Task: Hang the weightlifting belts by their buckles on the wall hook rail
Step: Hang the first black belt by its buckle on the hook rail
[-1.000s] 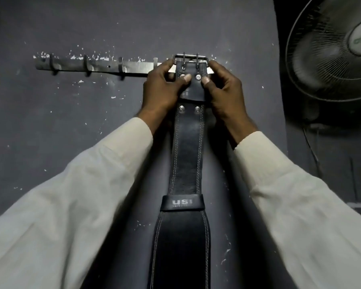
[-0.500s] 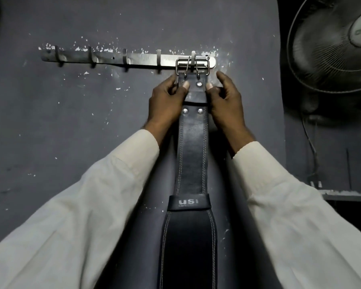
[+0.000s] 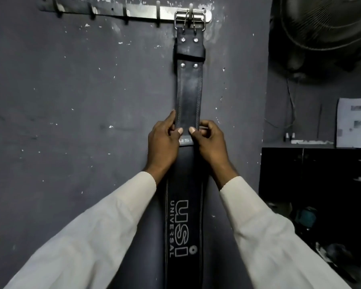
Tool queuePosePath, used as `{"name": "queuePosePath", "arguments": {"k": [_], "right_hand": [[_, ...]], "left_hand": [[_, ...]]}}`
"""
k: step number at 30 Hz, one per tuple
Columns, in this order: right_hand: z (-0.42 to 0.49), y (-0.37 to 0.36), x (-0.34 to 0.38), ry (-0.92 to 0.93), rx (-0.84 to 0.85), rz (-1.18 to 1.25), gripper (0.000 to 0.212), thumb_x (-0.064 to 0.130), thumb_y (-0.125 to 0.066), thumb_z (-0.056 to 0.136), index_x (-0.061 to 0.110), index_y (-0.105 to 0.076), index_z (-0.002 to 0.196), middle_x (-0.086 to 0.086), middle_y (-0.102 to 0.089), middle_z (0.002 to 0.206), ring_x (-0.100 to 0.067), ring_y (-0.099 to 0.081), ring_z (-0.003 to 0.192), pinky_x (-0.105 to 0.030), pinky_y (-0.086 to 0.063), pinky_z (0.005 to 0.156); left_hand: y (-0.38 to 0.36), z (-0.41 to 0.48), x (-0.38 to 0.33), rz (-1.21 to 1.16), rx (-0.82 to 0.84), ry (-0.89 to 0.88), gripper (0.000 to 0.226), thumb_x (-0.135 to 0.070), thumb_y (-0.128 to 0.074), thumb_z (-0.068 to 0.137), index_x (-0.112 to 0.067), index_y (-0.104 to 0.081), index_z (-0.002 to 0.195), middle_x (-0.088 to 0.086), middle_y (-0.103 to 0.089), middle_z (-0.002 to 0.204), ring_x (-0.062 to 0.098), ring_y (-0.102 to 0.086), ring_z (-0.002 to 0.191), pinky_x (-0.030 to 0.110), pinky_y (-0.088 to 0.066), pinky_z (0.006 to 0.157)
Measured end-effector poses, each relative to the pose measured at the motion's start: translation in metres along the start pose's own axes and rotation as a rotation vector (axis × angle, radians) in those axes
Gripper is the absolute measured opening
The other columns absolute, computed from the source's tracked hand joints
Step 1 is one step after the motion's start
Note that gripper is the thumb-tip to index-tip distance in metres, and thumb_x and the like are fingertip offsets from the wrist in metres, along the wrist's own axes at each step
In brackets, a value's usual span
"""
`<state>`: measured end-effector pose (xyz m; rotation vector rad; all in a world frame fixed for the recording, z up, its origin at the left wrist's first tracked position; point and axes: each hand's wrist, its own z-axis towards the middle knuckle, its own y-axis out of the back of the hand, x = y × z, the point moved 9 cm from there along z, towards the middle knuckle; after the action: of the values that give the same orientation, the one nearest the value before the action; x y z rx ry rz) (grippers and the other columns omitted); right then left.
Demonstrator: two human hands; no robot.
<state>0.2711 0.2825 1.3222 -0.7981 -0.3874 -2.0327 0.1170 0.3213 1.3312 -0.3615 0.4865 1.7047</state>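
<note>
At the rail's right end | belt [image 3: 189,94] hung by its buckle [image 3: 189,18] from the last hook | left hand [image 3: 164,147] and right hand [image 3: 211,146] pinched the strap | risk: sideways tug unseating buckle.

Hook rail [image 3: 138,13] cropped at the top edge, upper rim and left-hand hook tips out of frame; rightmost hook mostly masked by the buckle [image 3: 189,17]. Belt [image 3: 189,90] cut off below by the bottom edge, its small logo band largely covered by the thumbs of the left hand [image 3: 164,147] and right hand [image 3: 209,146], remaining fingers tucked out of sight behind the strap edges. Fan [image 3: 329,32] clipped at top and right, paper sheet [image 3: 353,122] on the side wall too blurred to read, dark items under the shelf [image 3: 300,142] indistinguishable.
</note>
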Motion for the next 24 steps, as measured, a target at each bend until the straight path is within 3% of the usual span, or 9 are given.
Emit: {"name": "queuePosePath", "arguments": {"k": [2, 4, 7, 9, 11, 14, 19, 24], "right_hand": [[-0.014, 0.004, -0.007, -0.014, -0.015, -0.048, 0.022, 0.024, -0.071, 0.089, 0.018, -0.066, 0.109, -0.001, -0.074, 0.104, -0.016, -0.070, 0.099, -0.040, -0.056, 0.096], [-0.023, 0.004, -0.022, -0.095, 0.016, -0.051, 0.030, 0.026, -0.074, 0.085, 0.019, -0.063, 0.111, -0.003, -0.073, 0.105, -0.021, -0.070, 0.100, -0.044, -0.055, 0.096], [-0.032, -0.001, -0.049, -0.218, 0.132, -0.176, 0.042, 0.040, -0.076, 0.075, 0.019, -0.062, 0.109, -0.004, -0.073, 0.107, -0.024, -0.070, 0.100, -0.049, -0.056, 0.094], [-0.034, 0.000, -0.054, -0.243, 0.162, -0.277, 0.045, 0.046, -0.076, 0.077, 0.021, -0.065, 0.113, -0.001, -0.073, 0.110, -0.023, -0.069, 0.102, -0.046, -0.055, 0.095], [-0.032, 0.005, -0.051, -0.229, 0.132, -0.410, 0.048, 0.051, -0.073, 0.081, 0.021, -0.065, 0.117, -0.003, -0.072, 0.115, -0.025, -0.068, 0.105, -0.042, -0.055, 0.096], [-0.031, 0.004, -0.049, -0.190, 0.085, -0.615, 0.051, 0.055, -0.064, 0.087, 0.017, -0.058, 0.121, -0.009, -0.066, 0.124, -0.033, -0.062, 0.112, -0.043, -0.052, 0.095], [-0.039, 0.003, -0.050, -0.147, 0.028, -0.601, 0.049, 0.056, -0.059, 0.090, 0.017, -0.053, 0.118, -0.009, -0.063, 0.122, -0.033, -0.061, 0.109, -0.048, -0.053, 0.093], [-0.061, 0.005, -0.076, -0.244, 0.121, -0.540, 0.055, 0.053, -0.064, 0.088, 0.014, -0.051, 0.124, -0.010, -0.063, 0.126, -0.031, -0.061, 0.112, -0.044, -0.053, 0.094]], "left_hand": [[0.000, -0.005, 0.008, 0.066, 0.058, 0.017, 0.059, -0.028, -0.065, 0.090, -0.028, -0.049, 0.147, 0.001, -0.066, 0.112, 0.011, -0.059, 0.105, 0.020, -0.042, 0.103], [-0.003, -0.015, 0.014, 0.092, 0.183, 0.026, 0.063, -0.032, -0.066, 0.085, -0.034, -0.049, 0.145, -0.001, -0.069, 0.123, 0.016, -0.062, 0.117, 0.034, -0.047, 0.108], [-0.004, -0.034, 0.029, 0.065, 0.267, 0.156, 0.072, -0.016, -0.071, 0.086, -0.028, -0.040, 0.150, -0.001, -0.062, 0.138, 0.020, -0.058, 0.127, 0.029, -0.043, 0.109], [0.000, -0.040, 0.039, 0.112, 0.216, 0.282, 0.067, -0.023, -0.074, 0.086, -0.018, -0.040, 0.144, 0.009, -0.061, 0.132, 0.028, -0.060, 0.120, 0.031, -0.046, 0.098], [0.002, -0.039, 0.043, 0.222, 0.173, 0.333, 0.053, -0.035, -0.075, 0.085, -0.011, -0.050, 0.124, 0.012, -0.065, 0.123, 0.034, -0.062, 0.113, 0.035, -0.048, 0.090], [-0.004, -0.039, 0.043, 0.356, 0.165, 0.364, 0.049, -0.041, -0.070, 0.088, -0.010, -0.050, 0.120, 0.014, -0.062, 0.128, 0.038, -0.059, 0.118, 0.041, -0.047, 0.093], [-0.004, -0.042, 0.045, 0.353, 0.146, 0.325, 0.048, -0.044, -0.068, 0.088, -0.012, -0.049, 0.117, 0.012, -0.063, 0.125, 0.036, -0.059, 0.115, 0.042, -0.048, 0.093], [-0.008, -0.077, 0.075, 0.238, 0.219, 0.363, 0.049, -0.050, -0.073, 0.082, -0.015, -0.052, 0.110, 0.008, -0.066, 0.113, 0.030, -0.063, 0.104, 0.042, -0.053, 0.086]]}}
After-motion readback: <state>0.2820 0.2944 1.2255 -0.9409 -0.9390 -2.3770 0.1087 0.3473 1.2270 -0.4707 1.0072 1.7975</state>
